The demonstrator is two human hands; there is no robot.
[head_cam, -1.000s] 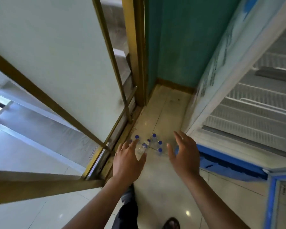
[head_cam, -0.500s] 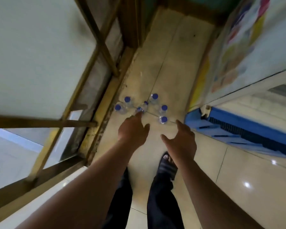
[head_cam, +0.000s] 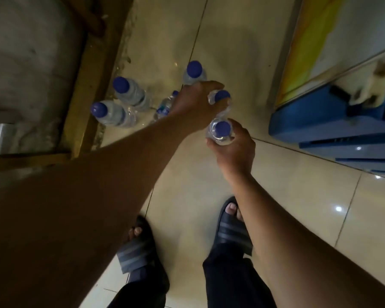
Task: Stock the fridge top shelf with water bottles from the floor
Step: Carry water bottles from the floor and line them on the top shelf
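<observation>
Down on the tiled floor (head_cam: pixel 276 196), the right hand (head_cam: pixel 233 150) curls round an upright bottle (head_cam: pixel 221 130) below its blue cap, its body hidden by the fingers. Just beyond that bottle, the left hand (head_cam: pixel 193 105) grips a second bottle (head_cam: pixel 220 97), also cap-up and mostly covered. Farther left of it, three more bottles (head_cam: pixel 129 92) stand upright and another (head_cam: pixel 165 105), half hidden behind the left wrist, seems to lie tilted.

Bottles (head_cam: pixel 122 101) — seemingly upright — left of fridge (head_cam: pixel 333 121)
</observation>
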